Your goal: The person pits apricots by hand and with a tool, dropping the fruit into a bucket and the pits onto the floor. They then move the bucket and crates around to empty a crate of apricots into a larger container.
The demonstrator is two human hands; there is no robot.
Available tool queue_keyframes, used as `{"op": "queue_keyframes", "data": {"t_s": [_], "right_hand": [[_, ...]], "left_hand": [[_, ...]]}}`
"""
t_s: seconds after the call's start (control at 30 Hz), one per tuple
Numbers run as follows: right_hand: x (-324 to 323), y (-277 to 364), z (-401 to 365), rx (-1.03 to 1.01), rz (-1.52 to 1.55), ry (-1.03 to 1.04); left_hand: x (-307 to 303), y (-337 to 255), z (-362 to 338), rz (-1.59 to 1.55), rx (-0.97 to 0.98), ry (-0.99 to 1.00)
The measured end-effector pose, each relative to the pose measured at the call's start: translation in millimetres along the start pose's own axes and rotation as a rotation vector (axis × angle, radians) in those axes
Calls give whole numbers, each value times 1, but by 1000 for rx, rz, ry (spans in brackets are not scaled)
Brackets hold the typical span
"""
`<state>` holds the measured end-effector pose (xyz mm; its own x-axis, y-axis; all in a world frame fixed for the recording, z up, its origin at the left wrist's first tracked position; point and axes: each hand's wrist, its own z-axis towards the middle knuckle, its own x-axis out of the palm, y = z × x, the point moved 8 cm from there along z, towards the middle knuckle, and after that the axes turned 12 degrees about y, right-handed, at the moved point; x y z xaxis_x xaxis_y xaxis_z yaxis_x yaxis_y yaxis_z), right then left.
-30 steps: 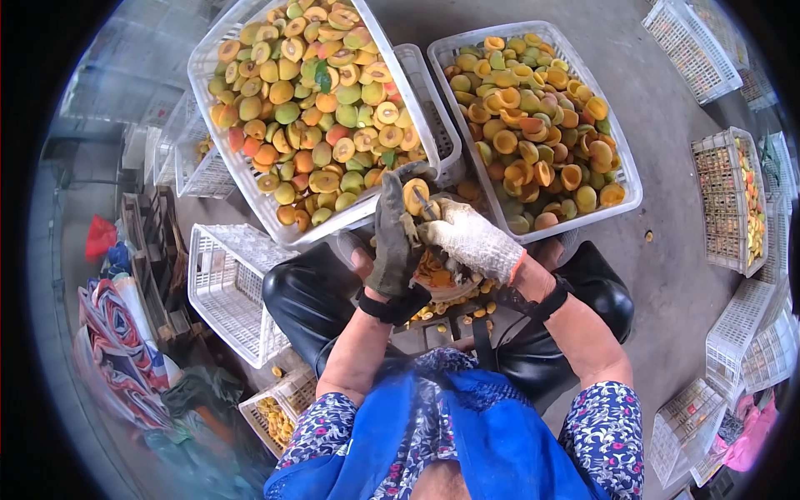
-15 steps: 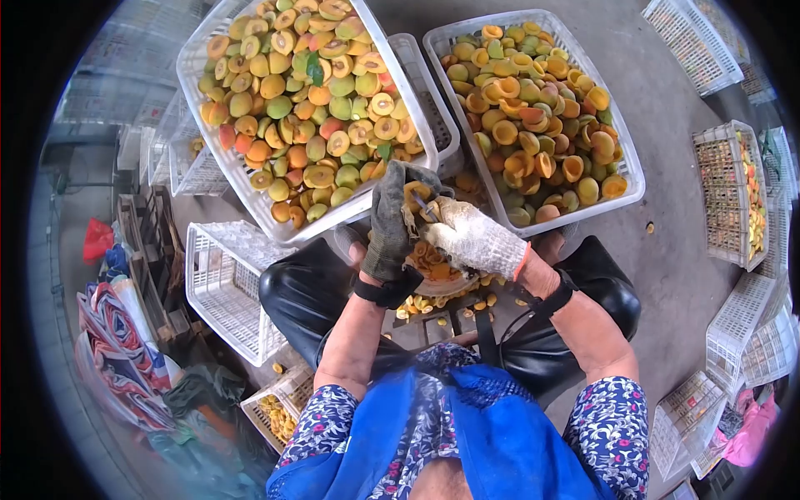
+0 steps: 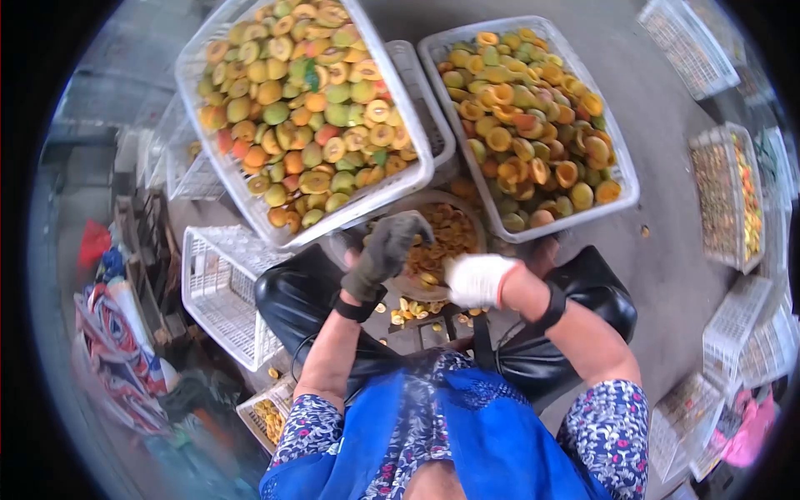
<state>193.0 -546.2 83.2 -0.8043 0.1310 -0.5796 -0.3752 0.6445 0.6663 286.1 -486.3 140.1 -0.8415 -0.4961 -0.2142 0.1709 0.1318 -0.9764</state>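
Observation:
My left hand (image 3: 386,257), in a dark grey glove, is over the left rim of a round tub (image 3: 477,218) between my knees. Its fingers are curled, and anything inside them is hidden. My right hand (image 3: 481,281), in a white knitted glove, is at the tub's lower right, smeared by motion; no tool can be made out in it. Orange-brown fruit scraps (image 3: 450,236) lie in the tub. Ahead on the left, a white crate (image 3: 358,198) holds cut apricots (image 3: 312,125), many with stones. Another crate (image 3: 575,218) on the right holds hollowed apricot halves (image 3: 533,125).
Yellow pieces (image 3: 408,312) are scattered below the tub. An overturned white crate (image 3: 225,292) lies by my left knee, with a small crate of fruit (image 3: 268,417) nearer me. More crates (image 3: 727,196) line the right side. Folded striped sacks (image 3: 121,342) lie on the left.
My hands have parted and come down, uncovering the tub. Earlier, my left hand held an apricot piece and my right hand held a thin metal tool against it; neither is distinguishable now.

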Motion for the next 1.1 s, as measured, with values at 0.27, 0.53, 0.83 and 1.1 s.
{"op": "queue_keyframes", "data": {"t_s": [0.27, 0.53, 0.83, 1.1], "right_hand": [[-16, -18, -8, 275, 100, -205], [-17, -18, -15, 174, -131, -211], [-47, -10, -22, 57, -337, -412], [-103, 22, -53, 4, -438, -908]], "left_hand": [[20, -48, 75, -326, 132, -211], [-165, 32, 44, 1275, -676, -421], [-161, 71, 31, 1583, -655, -122], [-106, 13, 3, -26, -299, -390]]}}
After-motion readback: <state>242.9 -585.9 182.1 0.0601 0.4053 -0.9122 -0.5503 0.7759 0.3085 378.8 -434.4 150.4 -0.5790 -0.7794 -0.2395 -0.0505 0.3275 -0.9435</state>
